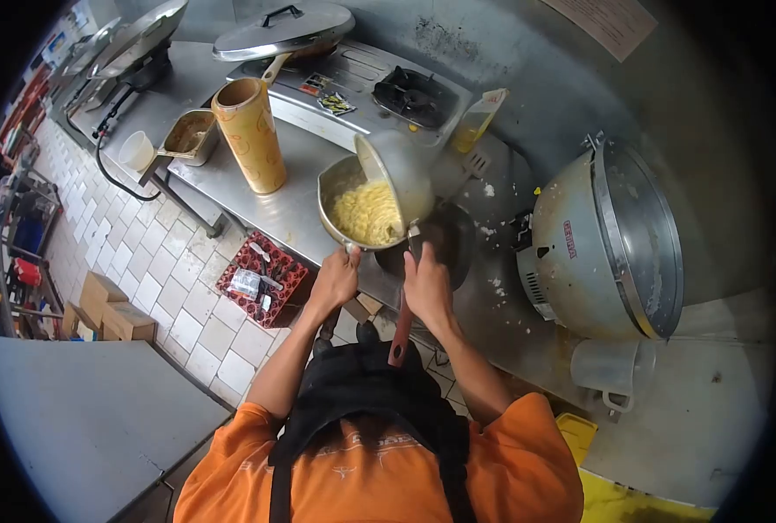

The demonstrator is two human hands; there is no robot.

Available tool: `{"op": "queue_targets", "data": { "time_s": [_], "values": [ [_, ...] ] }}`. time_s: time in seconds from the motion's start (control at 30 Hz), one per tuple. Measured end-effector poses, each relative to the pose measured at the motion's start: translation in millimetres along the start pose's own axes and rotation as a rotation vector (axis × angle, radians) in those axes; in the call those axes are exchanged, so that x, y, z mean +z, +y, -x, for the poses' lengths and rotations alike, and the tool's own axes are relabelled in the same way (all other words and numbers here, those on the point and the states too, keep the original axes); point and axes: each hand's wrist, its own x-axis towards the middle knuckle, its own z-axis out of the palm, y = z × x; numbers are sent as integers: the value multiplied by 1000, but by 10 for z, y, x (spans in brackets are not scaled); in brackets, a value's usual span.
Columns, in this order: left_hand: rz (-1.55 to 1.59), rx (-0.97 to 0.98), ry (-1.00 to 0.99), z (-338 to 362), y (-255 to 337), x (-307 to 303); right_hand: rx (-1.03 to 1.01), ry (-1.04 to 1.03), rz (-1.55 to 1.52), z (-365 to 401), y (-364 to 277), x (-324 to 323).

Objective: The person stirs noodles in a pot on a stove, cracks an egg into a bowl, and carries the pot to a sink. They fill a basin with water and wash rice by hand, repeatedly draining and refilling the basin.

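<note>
My right hand [428,277] is closed around the reddish-brown handle of a saucepan [412,179]. The saucepan is tipped on its side, its mouth turned left over a metal pot [325,209]. Yellow noodles [366,213] lie in the metal pot, against the saucepan's rim. My left hand [336,279] grips the near edge of the metal pot; whether it has a handle there is hidden by my fingers. Under and right of the saucepan sits a dark round pan [454,248], partly covered by my right hand.
A tall patterned cylinder [253,139] stands on the steel counter [296,218]. Behind are a gas stove [414,96] and a lidded pan [288,30]. A large metal drum machine [602,240] and a clear jug [610,366] stand right. A red crate [253,270] is on the floor.
</note>
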Motion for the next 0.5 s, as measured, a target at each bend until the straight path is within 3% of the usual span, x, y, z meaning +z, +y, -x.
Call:
{"op": "queue_targets", "data": {
  "time_s": [0.13, 0.2, 0.23, 0.27, 0.33, 0.37, 0.5],
  "values": [
    [47, -83, -19, 216, -216, -93, -38, 86, 8, 176, -130, -35],
    [76, -44, -34, 305, -250, -135, -23, 216, -136, 225, -168, -67],
    [114, -63, -61, 347, -238, -137, -158, 360, -126, 221, 16, 58],
    [105, -49, -78, 348, -284, -123, -144, 379, -122, 278, 33, 7],
    [108, 100, -69, 265, -359, -49, 419, -26, -1026, 474, 32, -152],
    [113, 51, -138, 302, -144, -116, 381, -1, -1126, 606, -30, -276],
    [239, -42, -304, 142, 298, -78, 703, 106, -1451, 1420, 178, -572]
  ]
}}
